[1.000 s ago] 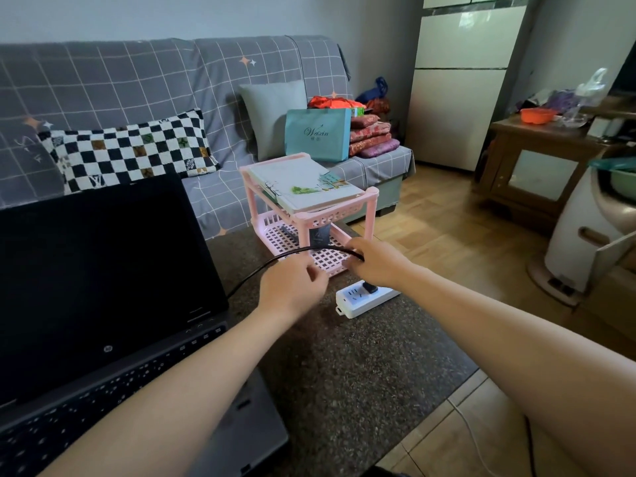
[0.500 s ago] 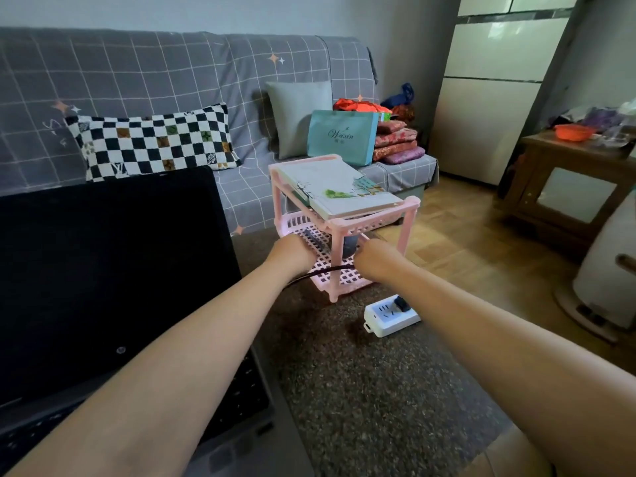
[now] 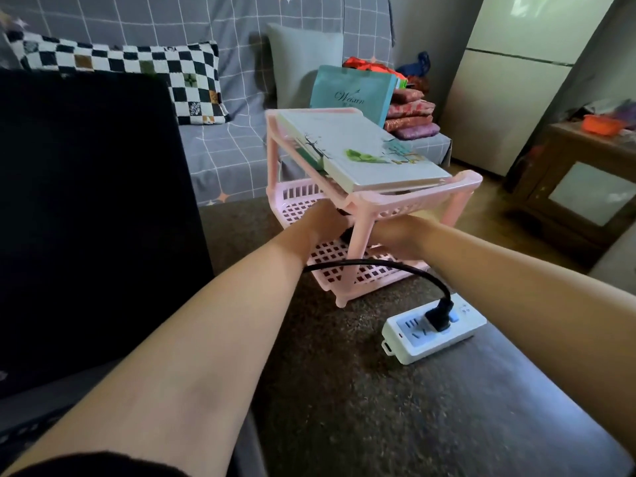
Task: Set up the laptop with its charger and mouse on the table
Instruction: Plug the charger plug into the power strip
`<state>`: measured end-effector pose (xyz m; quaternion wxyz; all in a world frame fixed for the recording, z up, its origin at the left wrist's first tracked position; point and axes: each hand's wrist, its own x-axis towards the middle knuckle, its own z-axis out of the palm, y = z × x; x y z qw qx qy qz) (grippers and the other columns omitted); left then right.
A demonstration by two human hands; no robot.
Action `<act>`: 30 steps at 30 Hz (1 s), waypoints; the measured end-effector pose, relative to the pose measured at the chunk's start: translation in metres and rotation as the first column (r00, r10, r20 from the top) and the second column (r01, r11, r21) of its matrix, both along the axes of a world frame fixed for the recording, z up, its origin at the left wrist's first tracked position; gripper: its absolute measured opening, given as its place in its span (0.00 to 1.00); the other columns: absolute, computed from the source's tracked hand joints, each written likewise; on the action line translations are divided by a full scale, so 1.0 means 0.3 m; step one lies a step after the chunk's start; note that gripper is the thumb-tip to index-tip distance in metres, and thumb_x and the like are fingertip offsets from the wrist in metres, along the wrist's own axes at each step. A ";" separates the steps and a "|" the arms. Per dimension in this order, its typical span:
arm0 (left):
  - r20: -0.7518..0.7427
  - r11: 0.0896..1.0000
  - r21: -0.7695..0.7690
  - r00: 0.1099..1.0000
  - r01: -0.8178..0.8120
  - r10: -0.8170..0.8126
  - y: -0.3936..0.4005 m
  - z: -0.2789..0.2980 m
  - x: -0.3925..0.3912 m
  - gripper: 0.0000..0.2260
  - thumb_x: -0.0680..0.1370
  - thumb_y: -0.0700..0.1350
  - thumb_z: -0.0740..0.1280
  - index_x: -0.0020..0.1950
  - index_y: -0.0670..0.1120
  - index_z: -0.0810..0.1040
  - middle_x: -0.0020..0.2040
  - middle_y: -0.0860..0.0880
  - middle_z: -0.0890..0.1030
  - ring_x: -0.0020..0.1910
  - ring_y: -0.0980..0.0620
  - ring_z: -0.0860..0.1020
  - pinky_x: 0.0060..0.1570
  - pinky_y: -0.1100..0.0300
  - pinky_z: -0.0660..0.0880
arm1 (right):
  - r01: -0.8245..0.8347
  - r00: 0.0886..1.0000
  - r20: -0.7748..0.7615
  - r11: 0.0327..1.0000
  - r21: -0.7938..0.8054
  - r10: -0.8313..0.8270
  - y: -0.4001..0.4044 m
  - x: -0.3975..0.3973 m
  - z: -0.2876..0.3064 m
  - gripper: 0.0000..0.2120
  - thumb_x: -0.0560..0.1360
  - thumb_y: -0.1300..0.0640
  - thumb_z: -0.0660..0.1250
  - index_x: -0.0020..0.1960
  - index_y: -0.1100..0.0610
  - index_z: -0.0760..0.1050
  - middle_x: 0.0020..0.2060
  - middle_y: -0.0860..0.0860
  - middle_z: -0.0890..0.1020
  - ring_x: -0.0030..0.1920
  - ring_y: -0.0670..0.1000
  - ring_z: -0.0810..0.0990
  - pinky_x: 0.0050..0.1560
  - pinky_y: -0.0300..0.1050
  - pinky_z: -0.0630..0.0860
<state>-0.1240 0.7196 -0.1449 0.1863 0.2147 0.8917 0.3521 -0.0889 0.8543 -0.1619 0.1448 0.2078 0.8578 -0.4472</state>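
- The open laptop (image 3: 86,218) stands at the left of the dark table (image 3: 378,390), its black screen filling that side; it shows larger and nearer than a second ago.
- A pink rack (image 3: 358,208) stands on the table's far edge with a white book (image 3: 361,151) on its top shelf.
- Both forearms stretch forward, side by side, into the rack's lower shelf, where a second ago the hands were in front of the rack, pinching the cable.
- The left hand (image 3: 321,220) and right hand (image 3: 395,232) lie either side of the rack's near post; their fingers are hidden under the top shelf, so I cannot tell whether they grip anything.
- The black charger cable (image 3: 371,265) now runs free from beneath the left wrist, across the rack's front, to a plug (image 3: 438,313) seated in the white power strip (image 3: 433,330) on the table.
- A teal bag (image 3: 351,92) on the sofa (image 3: 220,132) reads "Weisun" or similar.
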 end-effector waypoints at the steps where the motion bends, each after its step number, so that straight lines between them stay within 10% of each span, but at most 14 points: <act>1: -0.061 0.999 -0.019 0.997 0.037 -0.038 0.014 -0.003 -0.001 0.13 0.80 0.40 0.58 0.59 0.32 0.74 0.58 0.34 0.77 0.59 0.37 0.75 0.54 0.54 0.72 | 0.024 0.999 -0.031 0.998 -0.051 -0.025 -0.002 -0.003 -0.006 0.16 0.79 0.63 0.60 0.65 0.62 0.72 0.64 0.58 0.76 0.61 0.53 0.75 0.64 0.50 0.72; 7: -0.151 0.973 -0.230 0.988 -0.014 -0.022 0.015 -0.024 -0.008 0.19 0.78 0.53 0.59 0.64 0.42 0.73 0.63 0.41 0.76 0.64 0.41 0.72 0.67 0.47 0.66 | 0.030 0.994 -0.105 0.993 -0.117 -0.042 -0.001 0.010 -0.026 0.12 0.76 0.69 0.61 0.58 0.64 0.75 0.48 0.52 0.80 0.46 0.51 0.78 0.45 0.43 0.78; 12: -0.057 0.978 -0.208 0.998 -0.007 -0.005 0.009 0.022 0.001 0.21 0.78 0.50 0.64 0.68 0.42 0.70 0.66 0.42 0.73 0.66 0.43 0.71 0.68 0.51 0.66 | 0.075 0.993 -0.080 0.981 -0.181 -0.090 -0.013 0.012 -0.001 0.17 0.76 0.69 0.60 0.65 0.66 0.71 0.61 0.60 0.78 0.61 0.57 0.77 0.63 0.53 0.74; 16: 0.057 0.994 -0.100 0.997 -0.043 0.048 0.009 0.039 0.017 0.16 0.79 0.41 0.60 0.66 0.37 0.71 0.66 0.40 0.74 0.65 0.41 0.73 0.66 0.51 0.69 | 0.092 0.987 -0.085 0.913 -0.397 -0.136 -0.026 0.024 0.001 0.19 0.74 0.72 0.56 0.64 0.67 0.69 0.54 0.62 0.78 0.55 0.53 0.80 0.65 0.55 0.72; 23: 0.140 0.981 -0.191 0.990 0.021 0.006 -0.017 0.079 0.031 0.15 0.76 0.45 0.66 0.60 0.40 0.76 0.47 0.45 0.76 0.47 0.47 0.75 0.55 0.55 0.73 | 0.147 0.953 -0.077 0.669 -0.728 -0.293 -0.074 0.101 0.065 0.16 0.79 0.74 0.47 0.40 0.59 0.65 0.25 0.57 0.74 0.19 0.50 0.77 0.20 0.39 0.75; 27: 0.107 0.989 -0.085 0.986 -0.121 0.129 -0.044 0.124 0.047 0.11 0.78 0.39 0.62 0.59 0.37 0.74 0.59 0.39 0.77 0.61 0.42 0.74 0.55 0.58 0.68 | 0.184 0.934 -0.035 0.564 -0.805 -0.354 -0.077 0.095 0.069 0.14 0.79 0.71 0.52 0.41 0.57 0.67 0.32 0.57 0.74 0.33 0.53 0.78 0.24 0.43 0.77; 30: 0.480 0.974 0.135 0.872 -0.184 0.098 -0.063 0.122 0.033 0.07 0.77 0.36 0.63 0.39 0.38 0.74 0.40 0.43 0.77 0.44 0.47 0.76 0.60 0.57 0.72 | 0.183 0.944 -0.037 0.612 -0.769 -0.328 -0.079 0.088 0.058 0.15 0.79 0.71 0.51 0.42 0.55 0.66 0.37 0.58 0.71 0.36 0.55 0.77 0.26 0.46 0.79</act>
